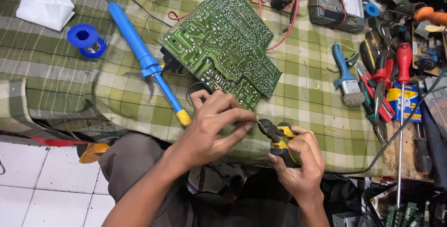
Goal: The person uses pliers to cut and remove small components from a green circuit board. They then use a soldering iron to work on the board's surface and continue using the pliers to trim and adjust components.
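1. A green circuit board (223, 45) lies solder side up on the checked cloth (307, 101), just beyond both hands.
2. A blue desoldering pump (146, 59) lies left of the board, its yellow tip near the left wrist; a blue solder spool (86, 40) and a white tissue (45, 9) sit farther left.
3. A brush (347, 75), screwdrivers and pliers crowd the right edge; a multimeter (336, 4) stands behind.
4. The right hand (300, 162) is wrapped tight around yellow-handled cutters (278, 138), nose pointing left.
5. The left hand (212, 129) pinches a thin wire end (255, 119) between thumb and forefinger, touching the cutter nose.
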